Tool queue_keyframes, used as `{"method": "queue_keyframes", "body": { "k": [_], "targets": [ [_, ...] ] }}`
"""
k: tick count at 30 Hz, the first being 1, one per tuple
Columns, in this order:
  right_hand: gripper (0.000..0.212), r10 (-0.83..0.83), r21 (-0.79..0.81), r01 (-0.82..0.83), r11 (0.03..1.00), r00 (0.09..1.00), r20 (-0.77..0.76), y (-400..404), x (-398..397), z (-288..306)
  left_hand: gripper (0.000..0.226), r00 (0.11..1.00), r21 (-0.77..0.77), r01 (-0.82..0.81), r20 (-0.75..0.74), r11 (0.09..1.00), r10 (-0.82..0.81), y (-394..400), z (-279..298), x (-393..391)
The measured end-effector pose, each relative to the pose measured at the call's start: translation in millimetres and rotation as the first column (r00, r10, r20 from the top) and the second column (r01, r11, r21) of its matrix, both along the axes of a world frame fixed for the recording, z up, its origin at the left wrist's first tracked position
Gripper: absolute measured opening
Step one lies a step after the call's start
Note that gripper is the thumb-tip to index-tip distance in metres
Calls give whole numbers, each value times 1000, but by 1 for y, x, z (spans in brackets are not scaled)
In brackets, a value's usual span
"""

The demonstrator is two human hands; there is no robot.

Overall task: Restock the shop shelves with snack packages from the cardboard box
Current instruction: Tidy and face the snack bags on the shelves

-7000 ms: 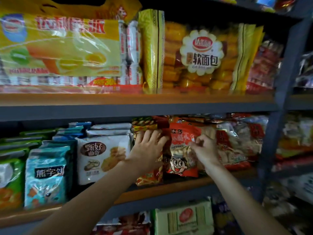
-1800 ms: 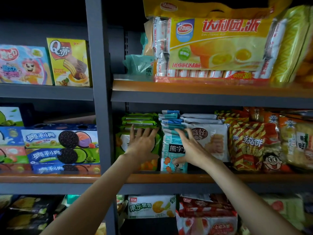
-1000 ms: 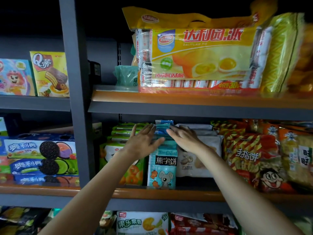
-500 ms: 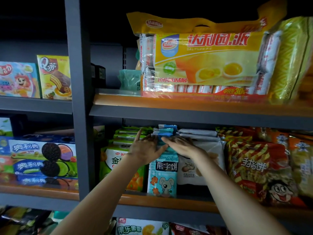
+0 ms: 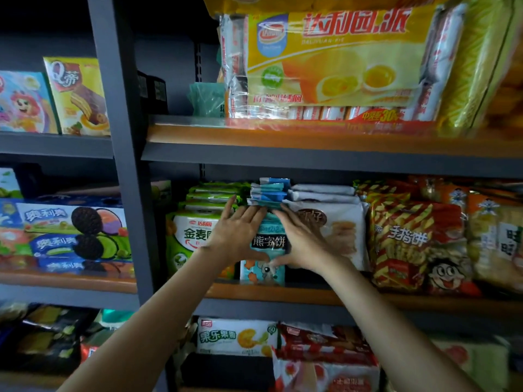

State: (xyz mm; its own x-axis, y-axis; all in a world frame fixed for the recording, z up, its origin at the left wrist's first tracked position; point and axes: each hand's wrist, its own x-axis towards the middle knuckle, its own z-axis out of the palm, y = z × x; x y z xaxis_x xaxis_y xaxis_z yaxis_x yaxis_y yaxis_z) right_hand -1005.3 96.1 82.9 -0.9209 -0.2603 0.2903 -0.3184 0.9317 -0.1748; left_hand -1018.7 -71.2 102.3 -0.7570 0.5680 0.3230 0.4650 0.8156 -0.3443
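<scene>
On the middle shelf (image 5: 311,294) a row of teal bear-biscuit packets (image 5: 267,243) stands upright between green packets (image 5: 192,236) and white cookie packets (image 5: 339,222). My left hand (image 5: 236,236) lies flat with straight fingers against the left edge of the front teal packet and over the green one. From the right, my right hand (image 5: 300,241) presses with straight fingers on the teal packet's other edge, over the white packet. Both thumbs reach under the packet's label. The cardboard box is out of view.
A grey upright post (image 5: 124,154) divides the shelving. Cookie boxes (image 5: 73,233) fill the left bay. Large yellow cake bags (image 5: 334,66) sit on the shelf above. Red and yellow snack bags (image 5: 413,239) crowd the right; more packets (image 5: 237,336) lie on the shelf below.
Both hands have slid down from the tops of the teal packets to the front packet's sides. Before that they moved left from the red snack bags to this bay.
</scene>
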Motion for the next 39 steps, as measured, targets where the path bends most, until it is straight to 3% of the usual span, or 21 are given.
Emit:
{"method": "queue_keyframes", "body": {
  "k": [3, 5, 7, 10, 12, 14, 15, 18, 21, 27, 30, 32, 34, 37, 39],
  "targets": [
    [118, 19, 7, -19, 1000, 1000, 3, -2, 9, 7, 101, 1000, 60, 7, -16, 998, -6, 2, -2, 7],
    [112, -2, -146, 6, 989, 1000, 29, 13, 18, 20, 102, 998, 111, 58, -47, 992, -53, 2, -3, 11],
    [103, -129, -229, 124, 966, 992, -9, 40, 18, 34, 99, 994, 176, 95, -68, 980, -84, 5, 0, 18],
    [111, -344, 35, 343, 939, 938, 34, 78, 4, 42, 77, 992, 180, 124, -60, 976, -115, 29, 5, 28],
    [118, -412, 239, 391, 889, 910, 43, 82, -5, 35, 71, 990, 147, 137, -58, 980, -130, 54, 3, 33],
    [114, -434, 342, 431, 835, 898, -71, 77, -10, 21, 67, 990, 124, 133, -51, 983, -128, 78, -2, 32],
    [110, -431, 366, 478, 798, 878, -208, 76, -10, 12, 68, 992, 111, 126, -45, 986, -122, 89, -6, 30],
    [92, -366, 295, 612, 734, 723, -586, 82, -8, -14, 77, 996, 94, 81, -46, 992, -77, 112, -10, 21],
    [73, -304, 241, 619, 748, 642, -704, 96, -11, -21, 68, 999, 139, 3, -38, 990, 2, 130, -10, 11],
    [50, -150, 258, 436, 862, 706, -693, 102, -38, -11, 55, 986, 176, -161, -18, 971, 167, 156, -5, -10],
    [35, -134, 318, 441, 839, 735, -664, 106, -51, -4, 51, 978, 129, -185, -74, 974, 195, 159, -4, -21],
    [26, -207, 313, 469, 826, 769, -605, 102, -55, 2, 46, 977, 140, -185, -79, 973, 197, 163, -4, -30],
    [31, -248, 272, 473, 838, 775, -581, 99, -57, 4, 42, 973, 149, -203, -77, 968, 216, 167, -2, -38],
    [20, -244, 283, 494, 822, 755, -609, 103, -56, -4, 48, 965, 116, -234, -94, 965, 245, 173, -1, -44],
    [30, -221, 291, 461, 839, 775, -591, 105, -55, -7, 55, 961, 105, -255, -83, 961, 264, 174, -3, -44]
  ]
}}
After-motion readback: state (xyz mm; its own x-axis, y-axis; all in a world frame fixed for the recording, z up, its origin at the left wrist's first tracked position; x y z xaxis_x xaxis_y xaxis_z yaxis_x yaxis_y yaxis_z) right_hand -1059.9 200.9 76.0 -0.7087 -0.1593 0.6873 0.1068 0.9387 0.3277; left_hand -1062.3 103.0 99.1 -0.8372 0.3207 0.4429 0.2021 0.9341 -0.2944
